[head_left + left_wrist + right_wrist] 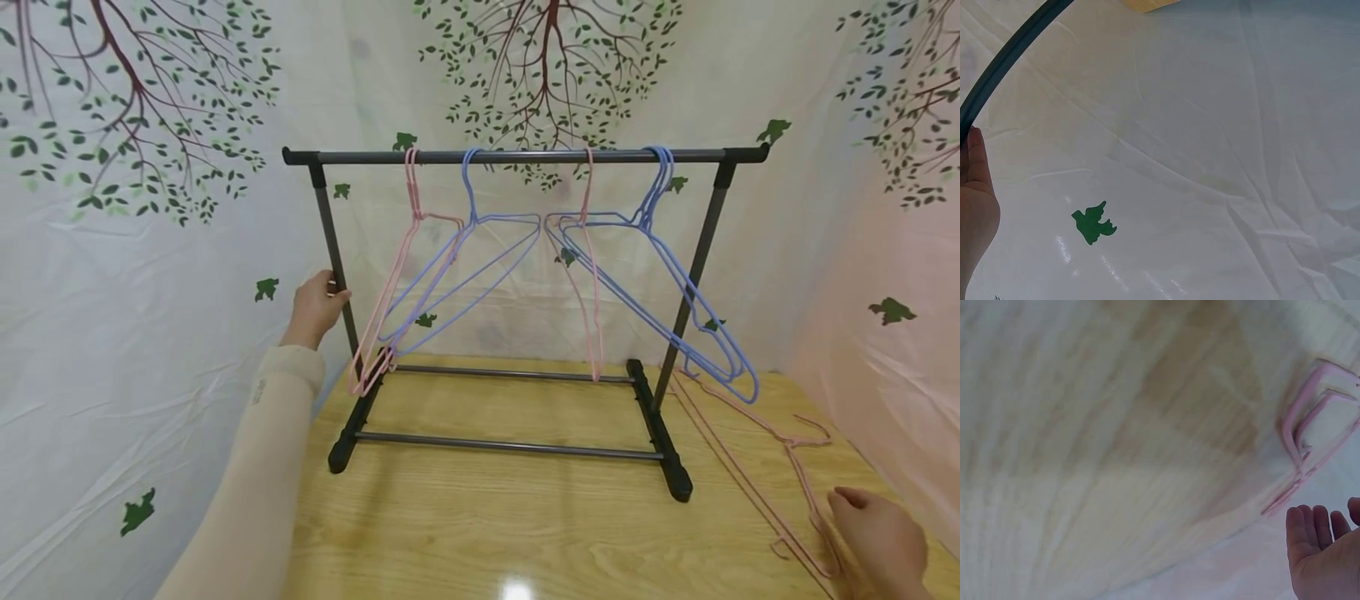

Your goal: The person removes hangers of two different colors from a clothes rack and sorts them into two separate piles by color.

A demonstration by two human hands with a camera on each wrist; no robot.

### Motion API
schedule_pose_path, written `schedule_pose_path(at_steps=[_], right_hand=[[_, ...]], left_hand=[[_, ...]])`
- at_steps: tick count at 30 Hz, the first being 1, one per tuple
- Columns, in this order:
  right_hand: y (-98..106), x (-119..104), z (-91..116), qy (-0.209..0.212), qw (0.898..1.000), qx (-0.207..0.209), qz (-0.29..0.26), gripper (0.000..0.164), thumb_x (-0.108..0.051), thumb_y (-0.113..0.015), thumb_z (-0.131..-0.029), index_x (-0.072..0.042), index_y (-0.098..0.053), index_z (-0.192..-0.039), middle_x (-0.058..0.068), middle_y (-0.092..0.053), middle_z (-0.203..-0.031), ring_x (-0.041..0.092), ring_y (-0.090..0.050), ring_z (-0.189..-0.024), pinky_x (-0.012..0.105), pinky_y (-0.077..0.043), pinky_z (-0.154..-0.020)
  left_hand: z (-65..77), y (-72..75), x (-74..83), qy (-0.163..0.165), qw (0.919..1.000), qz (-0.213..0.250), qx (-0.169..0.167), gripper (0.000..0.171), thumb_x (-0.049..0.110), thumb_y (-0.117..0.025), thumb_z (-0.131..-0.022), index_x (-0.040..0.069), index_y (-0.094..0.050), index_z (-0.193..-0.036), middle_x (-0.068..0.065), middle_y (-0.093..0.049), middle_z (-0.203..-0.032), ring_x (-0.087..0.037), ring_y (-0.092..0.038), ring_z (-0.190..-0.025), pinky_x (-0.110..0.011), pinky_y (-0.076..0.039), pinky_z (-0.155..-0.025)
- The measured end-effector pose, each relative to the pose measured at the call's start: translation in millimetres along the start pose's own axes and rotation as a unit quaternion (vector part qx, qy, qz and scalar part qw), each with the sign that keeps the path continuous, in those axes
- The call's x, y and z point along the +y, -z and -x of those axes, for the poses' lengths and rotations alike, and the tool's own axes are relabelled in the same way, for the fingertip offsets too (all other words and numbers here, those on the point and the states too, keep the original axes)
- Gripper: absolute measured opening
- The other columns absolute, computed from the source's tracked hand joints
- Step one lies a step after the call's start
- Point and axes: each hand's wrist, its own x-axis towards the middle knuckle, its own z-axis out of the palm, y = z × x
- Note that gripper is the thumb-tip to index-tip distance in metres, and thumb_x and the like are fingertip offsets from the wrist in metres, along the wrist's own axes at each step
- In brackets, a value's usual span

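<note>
My left hand (pixel 315 308) grips the left post (pixel 326 217) of a black garment rack, thumb on the near side. In the left wrist view, that hand touches the dark post (pixel 1010 53) at the left edge. My right hand (pixel 881 533) is at the lower right, beside pink hangers (pixel 798 471) lying on the table. The right wrist view shows its fingers loosely bent and nothing in them, just below the pink hangers (pixel 1294 403). On the top bar (pixel 525 157) hang pink hangers (pixel 411 179) and blue hangers (pixel 660 187).
The rack's foot (pixel 675 475) stands on a wooden table (pixel 487 517), with two low crossbars (pixel 510 446) between its feet. White cloth (pixel 187 333) with printed trees and green birds encloses the table at the back and sides.
</note>
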Motion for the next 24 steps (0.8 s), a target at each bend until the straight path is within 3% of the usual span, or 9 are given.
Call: schedule_pose_path(at_steps=[8, 16, 18, 20, 24], right_hand=[[8, -19, -3, 0.053, 0.994, 0.084, -0.034, 0.047, -0.027, -0.047, -0.102, 0.015, -0.056, -0.122, 0.035, -0.056, -0.12, 0.06, -0.051, -0.105, 0.06, -0.038, -0.082], [31, -51, -5, 0.053, 0.985, 0.144, -0.078, 0.05, -0.029, -0.047, -0.103, 0.016, -0.054, -0.126, 0.035, -0.058, -0.118, 0.057, -0.052, -0.107, 0.064, -0.03, -0.098], [38, -58, -7, 0.054, 0.981, 0.162, -0.087, 0.05, -0.028, -0.048, -0.102, 0.015, -0.056, -0.125, 0.035, -0.062, -0.113, 0.045, -0.061, -0.092, 0.063, -0.03, -0.1], [45, -65, -8, 0.046, 0.978, 0.181, -0.098, 0.049, -0.029, -0.049, -0.102, 0.013, -0.058, -0.125, 0.03, -0.068, -0.103, 0.026, -0.06, -0.076, 0.061, -0.032, -0.1], [60, -83, -10, 0.024, 0.972, 0.203, -0.117, 0.05, -0.033, -0.049, -0.102, 0.008, -0.059, -0.13, 0.025, -0.071, -0.099, 0.008, -0.05, -0.071, 0.059, -0.036, -0.098]], left_hand=[[2.9, 1.3, 0.2, 0.01, 0.9999, 0.003, -0.006, 0.035, 0.015, -0.053, -0.103, -0.008, -0.051, -0.129, -0.031, -0.057, -0.126, -0.045, -0.053, -0.118, -0.057, -0.046, -0.097], [3.0, 1.5, 1.0, 0.014, 0.9999, 0.006, -0.005, 0.036, 0.015, -0.053, -0.103, -0.008, -0.05, -0.13, -0.031, -0.057, -0.127, -0.045, -0.053, -0.119, -0.057, -0.045, -0.097], [2.7, 1.6, 1.3, 0.011, 0.9999, 0.006, -0.004, 0.036, 0.015, -0.053, -0.103, -0.008, -0.05, -0.13, -0.031, -0.057, -0.127, -0.045, -0.053, -0.119, -0.057, -0.045, -0.097], [2.2, 1.2, 1.3, 0.01, 0.9999, 0.005, -0.006, 0.036, 0.015, -0.053, -0.103, -0.008, -0.05, -0.131, -0.031, -0.057, -0.127, -0.045, -0.053, -0.12, -0.057, -0.045, -0.098], [1.0, 0.1, 0.3, 0.009, 0.9999, 0.007, -0.008, 0.036, 0.014, -0.054, -0.103, -0.008, -0.05, -0.131, -0.031, -0.057, -0.127, -0.046, -0.053, -0.119, -0.057, -0.046, -0.097]])
